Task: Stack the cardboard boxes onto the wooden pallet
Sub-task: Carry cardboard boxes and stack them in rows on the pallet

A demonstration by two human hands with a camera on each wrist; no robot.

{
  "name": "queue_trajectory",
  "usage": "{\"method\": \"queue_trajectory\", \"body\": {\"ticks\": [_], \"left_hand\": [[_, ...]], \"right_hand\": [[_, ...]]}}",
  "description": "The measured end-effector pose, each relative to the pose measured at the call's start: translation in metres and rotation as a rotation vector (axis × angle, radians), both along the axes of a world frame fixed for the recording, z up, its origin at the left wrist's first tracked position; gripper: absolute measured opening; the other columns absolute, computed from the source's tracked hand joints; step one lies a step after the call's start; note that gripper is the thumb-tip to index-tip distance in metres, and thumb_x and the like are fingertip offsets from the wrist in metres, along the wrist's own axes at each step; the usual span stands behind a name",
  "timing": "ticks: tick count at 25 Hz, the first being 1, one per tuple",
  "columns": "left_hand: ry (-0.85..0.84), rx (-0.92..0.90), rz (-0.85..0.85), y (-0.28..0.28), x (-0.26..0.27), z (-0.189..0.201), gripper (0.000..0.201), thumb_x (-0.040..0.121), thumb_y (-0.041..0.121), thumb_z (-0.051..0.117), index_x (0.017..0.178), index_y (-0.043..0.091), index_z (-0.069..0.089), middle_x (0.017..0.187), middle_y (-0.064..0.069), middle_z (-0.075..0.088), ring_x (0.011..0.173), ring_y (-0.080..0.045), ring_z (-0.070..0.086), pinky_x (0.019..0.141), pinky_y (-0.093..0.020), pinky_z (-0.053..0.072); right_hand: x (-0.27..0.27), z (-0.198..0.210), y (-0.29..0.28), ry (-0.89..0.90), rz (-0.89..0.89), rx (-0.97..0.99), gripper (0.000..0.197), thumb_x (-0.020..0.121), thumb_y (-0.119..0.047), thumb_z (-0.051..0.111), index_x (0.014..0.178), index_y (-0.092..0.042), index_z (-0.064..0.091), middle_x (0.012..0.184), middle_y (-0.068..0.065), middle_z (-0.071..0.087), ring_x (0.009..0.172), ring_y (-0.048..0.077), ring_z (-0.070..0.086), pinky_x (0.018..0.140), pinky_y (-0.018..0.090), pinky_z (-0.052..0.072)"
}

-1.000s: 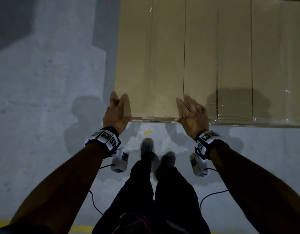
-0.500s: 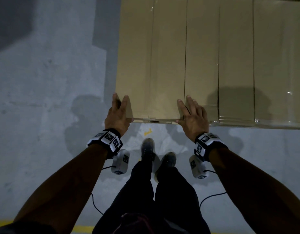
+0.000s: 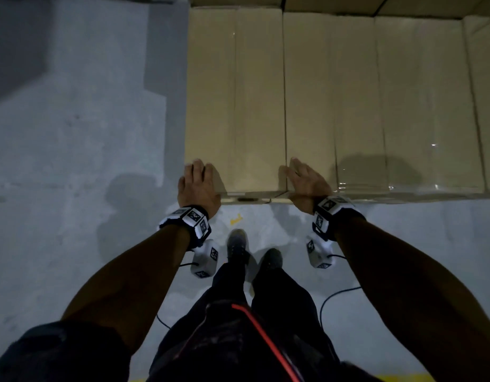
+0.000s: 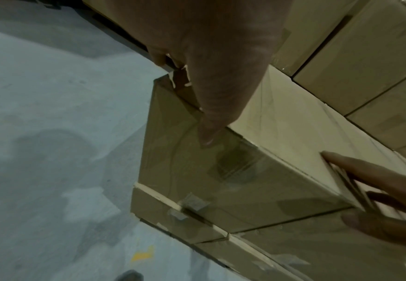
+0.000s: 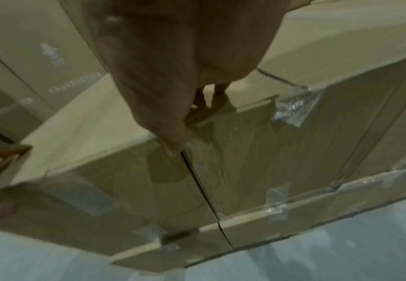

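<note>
Tan cardboard boxes stand in a tight row, stacked in tiers. The leftmost top box (image 3: 235, 106) is the one I touch; its top (image 4: 281, 123) and front face show in the left wrist view. My left hand (image 3: 197, 183) lies on its near left corner, fingers straight, thumb (image 4: 206, 136) down the front face. My right hand (image 3: 304, 180) lies at the near right corner, over the seam to the neighbouring box (image 3: 332, 106), with its thumb (image 5: 175, 146) at that seam. No pallet is in view.
More taped boxes (image 3: 425, 106) continue to the right, with another row behind (image 3: 320, 4) and a lower tier (image 4: 173, 214) underneath. Grey concrete floor (image 3: 73, 161) lies to the left. My feet (image 3: 238, 244) stand close to the stack beside a yellow floor mark (image 3: 236, 219).
Both hands stay at the near corners of the leftmost box. The fingers have drawn together and lie flatter on top, and the right hand has shifted slightly left toward the seam.
</note>
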State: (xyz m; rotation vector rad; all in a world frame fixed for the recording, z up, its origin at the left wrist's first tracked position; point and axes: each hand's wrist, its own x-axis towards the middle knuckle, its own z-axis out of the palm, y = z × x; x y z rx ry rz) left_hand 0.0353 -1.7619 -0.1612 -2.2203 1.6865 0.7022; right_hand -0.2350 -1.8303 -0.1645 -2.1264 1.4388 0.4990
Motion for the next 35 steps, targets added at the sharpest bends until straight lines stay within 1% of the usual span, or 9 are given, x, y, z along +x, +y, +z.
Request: {"method": "queue_trajectory", "body": {"ticks": [4,11,14,18,20,24,29,31,35], "left_hand": [[0.044,0.045,-0.145,-0.011,-0.038,0.024,0.081,0.098,0.04,0.054,0.157,0.017,0.003,0.165,-0.01,-0.005,0.152,-0.035,-0.003,0.123,-0.045,0.011],[0.145,0.012,-0.353,-0.03,-0.126,0.023,0.074,0.1,0.038,0.048,0.158,0.018,0.006,0.166,-0.007,-0.004,0.152,-0.032,-0.002,0.124,-0.044,0.009],[0.155,0.026,-0.342,-0.034,-0.16,0.005,0.074,0.1,0.03,0.05,0.158,0.021,0.006,0.166,-0.006,-0.005,0.152,-0.03,-0.002,0.124,-0.042,0.01],[0.12,-0.124,-0.209,-0.03,-0.186,-0.011,0.066,0.094,0.005,0.048,0.155,0.02,0.026,0.163,-0.012,0.017,0.149,-0.035,0.017,0.118,-0.047,0.028],[0.117,-0.205,-0.136,-0.025,-0.197,-0.011,0.064,0.09,-0.006,0.045,0.15,0.015,0.038,0.16,-0.016,0.026,0.147,-0.038,0.023,0.114,-0.051,0.033],[0.085,-0.185,-0.064,-0.029,-0.207,-0.006,0.063,0.089,-0.008,0.039,0.149,0.015,0.042,0.159,-0.017,0.028,0.147,-0.038,0.024,0.112,-0.054,0.037],[0.064,-0.174,-0.019,-0.035,-0.222,-0.006,0.055,0.08,-0.009,0.046,0.132,0.009,0.053,0.135,-0.018,0.044,0.127,-0.04,0.04,0.083,-0.058,0.054],[0.046,-0.141,0.047,-0.038,-0.232,-0.005,0.058,0.078,-0.006,0.054,0.134,0.01,0.05,0.14,-0.017,0.041,0.129,-0.04,0.038,0.085,-0.056,0.053],[0.044,-0.148,0.013,-0.039,-0.274,0.003,0.074,0.077,0.006,0.061,0.147,0.012,0.035,0.157,-0.013,0.027,0.144,-0.039,0.025,0.111,-0.055,0.034]], "right_hand": [[-0.04,0.024,0.021,-0.035,-0.158,-0.064,0.062,0.091,-0.016,0.066,0.147,-0.015,0.04,0.155,0.01,0.037,0.141,0.03,0.036,0.114,0.041,0.035],[-0.137,0.028,0.04,0.008,-0.454,-0.098,0.061,0.093,-0.024,0.065,0.148,-0.018,0.041,0.152,0.011,0.04,0.139,0.034,0.038,0.111,0.049,0.039],[-0.181,0.022,0.03,-0.022,-0.501,-0.168,0.064,0.088,-0.019,0.069,0.146,-0.015,0.043,0.147,0.013,0.043,0.133,0.037,0.043,0.107,0.051,0.042],[-0.233,0.005,0.004,0.001,-0.409,-0.204,0.074,0.085,-0.018,0.072,0.15,-0.016,0.035,0.152,0.015,0.033,0.138,0.038,0.034,0.111,0.05,0.035],[-0.252,-0.006,-0.008,-0.013,-0.305,-0.25,0.079,0.078,-0.022,0.079,0.144,-0.021,0.035,0.148,0.013,0.037,0.134,0.037,0.039,0.107,0.05,0.039],[-0.271,-0.018,-0.027,0.048,-0.154,-0.231,0.08,0.079,-0.04,0.077,0.145,-0.024,0.036,0.147,0.013,0.034,0.13,0.036,0.038,0.106,0.05,0.038],[-0.272,-0.015,-0.031,0.127,-0.065,-0.208,0.08,0.087,-0.063,0.058,0.145,-0.025,0.02,0.145,0.014,0.027,0.13,0.036,0.034,0.106,0.051,0.034],[-0.271,-0.012,-0.031,0.133,-0.031,-0.22,0.084,0.085,-0.07,0.052,0.146,-0.023,0.019,0.145,0.016,0.026,0.129,0.037,0.034,0.105,0.05,0.034],[-0.271,-0.011,-0.03,0.11,-0.037,-0.229,0.084,0.085,-0.073,0.049,0.146,-0.021,0.023,0.144,0.016,0.028,0.128,0.037,0.035,0.104,0.049,0.034]]}}
